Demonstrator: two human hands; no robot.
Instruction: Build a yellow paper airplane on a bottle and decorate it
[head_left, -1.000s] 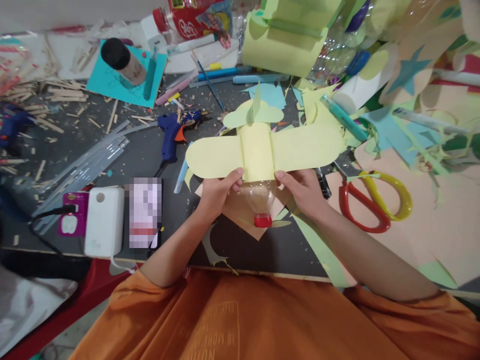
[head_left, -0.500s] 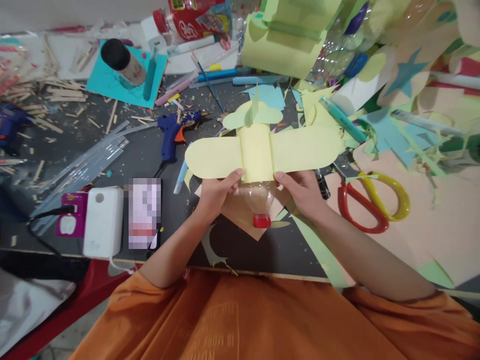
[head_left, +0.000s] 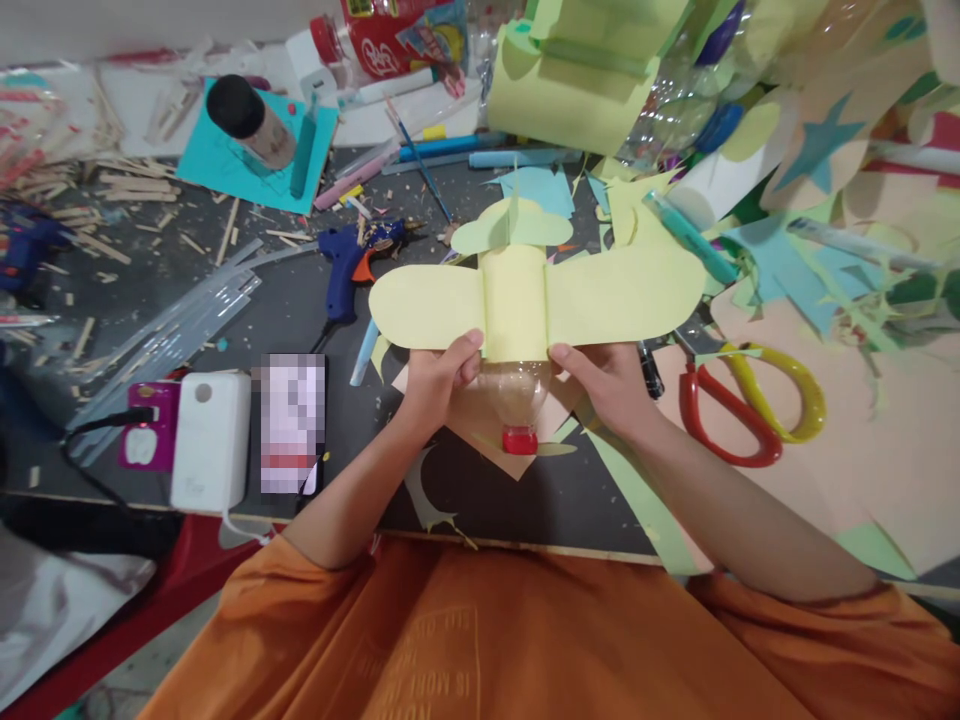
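Both hands hold a toy plane (head_left: pixel 515 305) made of a clear plastic bottle wrapped in pale yellow paper. Its red cap (head_left: pixel 520 440) points toward my body. A rounded paper wing sticks out on each side, and a green-yellow tail piece (head_left: pixel 512 228) stands at the far end. My left hand (head_left: pixel 444 375) pinches the left wing's near edge beside the bottle, thumb on top. On the other side, my right hand (head_left: pixel 600 378) grips the right wing's near edge in the same way. The fingers beneath the wings are partly hidden.
A blue glue gun (head_left: pixel 346 265) lies left of the plane, near clear glue sticks (head_left: pixel 187 330). Closer in are a white power bank (head_left: pixel 211 440) and a phone (head_left: pixel 291 425). Scissors (head_left: pixel 731 410) rest on the right among paper scraps. Bottles and a green paper piece (head_left: pixel 570 90) stand behind.
The plane has tilted slightly in my hands: the right wing reaches further right and its tip sits a little higher. Both hands keep their hold.
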